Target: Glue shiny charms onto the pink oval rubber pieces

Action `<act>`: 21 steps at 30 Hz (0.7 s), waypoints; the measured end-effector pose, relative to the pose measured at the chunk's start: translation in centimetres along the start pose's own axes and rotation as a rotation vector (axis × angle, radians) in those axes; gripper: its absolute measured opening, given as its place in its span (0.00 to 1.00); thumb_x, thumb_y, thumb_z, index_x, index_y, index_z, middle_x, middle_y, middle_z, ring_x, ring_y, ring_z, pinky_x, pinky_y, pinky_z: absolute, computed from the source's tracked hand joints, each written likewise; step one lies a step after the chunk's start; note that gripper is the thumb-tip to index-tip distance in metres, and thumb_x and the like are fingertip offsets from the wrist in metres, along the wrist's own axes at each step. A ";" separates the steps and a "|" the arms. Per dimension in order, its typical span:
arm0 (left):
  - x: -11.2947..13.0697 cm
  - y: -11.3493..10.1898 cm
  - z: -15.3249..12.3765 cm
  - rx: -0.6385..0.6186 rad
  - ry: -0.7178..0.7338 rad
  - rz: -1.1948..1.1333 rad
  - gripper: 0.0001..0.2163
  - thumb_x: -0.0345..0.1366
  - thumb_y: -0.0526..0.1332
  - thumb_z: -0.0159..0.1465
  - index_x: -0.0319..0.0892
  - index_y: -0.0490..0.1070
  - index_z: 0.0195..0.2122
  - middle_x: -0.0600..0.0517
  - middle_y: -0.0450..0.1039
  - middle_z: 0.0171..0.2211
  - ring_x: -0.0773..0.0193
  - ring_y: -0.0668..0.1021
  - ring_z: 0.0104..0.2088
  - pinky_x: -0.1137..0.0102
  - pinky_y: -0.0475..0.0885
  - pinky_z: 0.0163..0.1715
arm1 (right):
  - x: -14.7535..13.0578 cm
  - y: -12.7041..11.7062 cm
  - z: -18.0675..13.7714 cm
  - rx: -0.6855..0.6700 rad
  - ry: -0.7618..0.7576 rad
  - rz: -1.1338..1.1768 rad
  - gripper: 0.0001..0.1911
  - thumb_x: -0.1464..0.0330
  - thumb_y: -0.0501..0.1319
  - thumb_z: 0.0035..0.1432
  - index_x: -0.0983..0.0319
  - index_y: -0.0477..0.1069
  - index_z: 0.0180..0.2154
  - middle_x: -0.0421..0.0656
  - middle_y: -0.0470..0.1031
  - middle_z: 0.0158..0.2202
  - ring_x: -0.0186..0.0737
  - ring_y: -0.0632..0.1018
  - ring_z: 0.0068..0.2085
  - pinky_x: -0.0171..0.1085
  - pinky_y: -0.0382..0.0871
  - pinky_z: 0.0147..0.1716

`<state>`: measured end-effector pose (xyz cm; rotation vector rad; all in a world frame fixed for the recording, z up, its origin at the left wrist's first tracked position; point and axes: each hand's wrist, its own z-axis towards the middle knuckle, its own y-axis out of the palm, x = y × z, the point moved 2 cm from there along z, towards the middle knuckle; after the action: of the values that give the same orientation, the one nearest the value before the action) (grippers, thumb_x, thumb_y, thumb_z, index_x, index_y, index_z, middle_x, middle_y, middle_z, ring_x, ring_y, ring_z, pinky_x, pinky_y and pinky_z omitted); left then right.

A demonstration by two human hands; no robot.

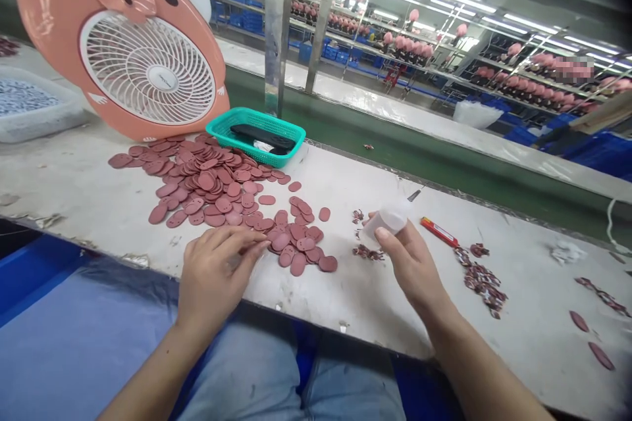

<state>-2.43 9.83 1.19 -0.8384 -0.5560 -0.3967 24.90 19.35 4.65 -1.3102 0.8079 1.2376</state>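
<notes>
My right hand [412,260] is wrapped round a small translucent plastic container [390,218], held just above the table and tilted. Small brown-and-white bits [368,252] lie on the table beside it. My left hand [220,270] has its thumb and fingers pinched together at the near edge of a heap of flat, dull-red oval pieces [214,181]. What sits between those fingertips, if anything, I cannot make out. Some of the oval pieces show small holes. A looser group of the same pieces [297,243] spreads between my two hands.
An orange animal-shaped fan [162,79] stands behind the heap, next to a green basket [212,128] with dark items inside. Right of my hand lie a red-yellow stick-like packet [439,231] and more brown-white bits [484,283]. Beyond the table edge runs a green strip [336,125].
</notes>
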 end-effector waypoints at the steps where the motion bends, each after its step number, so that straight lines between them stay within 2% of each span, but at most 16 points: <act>1: 0.4 -0.1 -0.4 0.040 -0.065 -0.101 0.03 0.38 0.67 0.64 0.49 0.80 0.35 0.51 0.81 0.37 0.55 0.78 0.39 0.59 0.68 0.44 | 0.1 0.6 -1.3 0.018 0.008 0.065 0.20 0.50 0.60 0.62 0.58 0.70 0.46 0.43 0.76 0.39 0.43 0.78 0.39 0.42 0.76 0.37; 3: 1.6 0.0 -1.5 0.067 -0.286 -0.397 0.03 0.40 0.69 0.62 0.48 0.79 0.35 0.52 0.81 0.35 0.57 0.79 0.38 0.63 0.71 0.43 | 0.4 2.3 -3.9 0.030 0.033 0.175 0.19 0.50 0.58 0.63 0.57 0.67 0.44 0.39 0.72 0.32 0.38 0.75 0.29 0.38 0.73 0.26; 5: 3.5 0.4 -3.2 0.005 -0.551 -0.725 0.07 0.43 0.71 0.60 0.47 0.78 0.34 0.53 0.82 0.32 0.61 0.79 0.33 0.68 0.73 0.37 | 0.6 4.4 -6.4 0.006 0.065 0.259 0.18 0.52 0.64 0.59 0.56 0.65 0.42 0.36 0.69 0.29 0.33 0.69 0.23 0.33 0.67 0.19; 8: 6.5 0.7 -5.8 -0.098 -0.815 -1.006 0.11 0.44 0.75 0.55 0.45 0.77 0.31 0.53 0.82 0.28 0.66 0.77 0.26 0.73 0.74 0.28 | 0.3 7.0 -9.0 -0.051 0.093 0.437 0.19 0.60 0.72 0.53 0.56 0.66 0.41 0.36 0.72 0.31 0.31 0.71 0.25 0.31 0.68 0.24; 11: 7.8 0.3 -7.7 -0.178 -0.932 -1.049 0.14 0.46 0.76 0.52 0.43 0.78 0.29 0.53 0.80 0.27 0.64 0.80 0.29 0.76 0.75 0.25 | -0.3 7.2 -9.8 -0.149 0.127 0.569 0.17 0.65 0.72 0.54 0.57 0.65 0.39 0.36 0.74 0.31 0.34 0.77 0.30 0.33 0.72 0.30; 13: 7.4 0.2 -8.4 -0.352 -0.962 -1.073 0.18 0.52 0.74 0.53 0.42 0.79 0.29 0.51 0.80 0.25 0.63 0.81 0.29 0.77 0.75 0.23 | -0.5 6.3 -9.8 -0.318 0.193 0.545 0.14 0.67 0.71 0.54 0.57 0.66 0.38 0.37 0.75 0.30 0.35 0.78 0.30 0.33 0.72 0.30; 16: 6.1 0.9 -9.6 -0.817 -1.052 -1.211 0.25 0.61 0.71 0.50 0.39 0.81 0.28 0.50 0.79 0.21 0.67 0.79 0.21 0.81 0.72 0.16 | -0.5 5.0 -9.8 -0.586 0.257 0.380 0.15 0.71 0.72 0.48 0.60 0.68 0.36 0.38 0.76 0.29 0.35 0.77 0.29 0.33 0.70 0.30; 18: 5.4 1.7 -10.4 -1.074 -1.100 -1.297 0.27 0.60 0.75 0.42 0.37 0.80 0.24 0.49 0.79 0.19 0.68 0.77 0.15 0.81 0.68 0.11 | -0.6 4.7 -10.1 -0.676 0.226 0.280 0.17 0.74 0.74 0.44 0.60 0.69 0.35 0.36 0.75 0.29 0.33 0.75 0.29 0.31 0.68 0.30; 19: 5.2 2.0 -10.7 -1.143 -1.108 -1.323 0.26 0.58 0.78 0.39 0.37 0.79 0.22 0.48 0.79 0.18 0.68 0.76 0.13 0.81 0.66 0.09 | -0.6 4.7 -10.3 -0.703 0.205 0.258 0.17 0.74 0.74 0.44 0.60 0.69 0.35 0.35 0.74 0.29 0.33 0.75 0.29 0.30 0.68 0.30; 21: 5.1 2.4 -11.1 -1.172 -1.121 -1.356 0.24 0.52 0.80 0.35 0.36 0.79 0.21 0.46 0.79 0.18 0.67 0.75 0.11 0.80 0.63 0.07 | -0.6 5.1 -10.8 -0.733 0.199 0.279 0.17 0.71 0.74 0.46 0.59 0.69 0.36 0.35 0.74 0.29 0.32 0.75 0.30 0.30 0.68 0.30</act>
<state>6.25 2.02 -3.19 -1.7246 -2.0655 -1.6174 22.14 7.95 2.26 -1.9792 0.7135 1.7388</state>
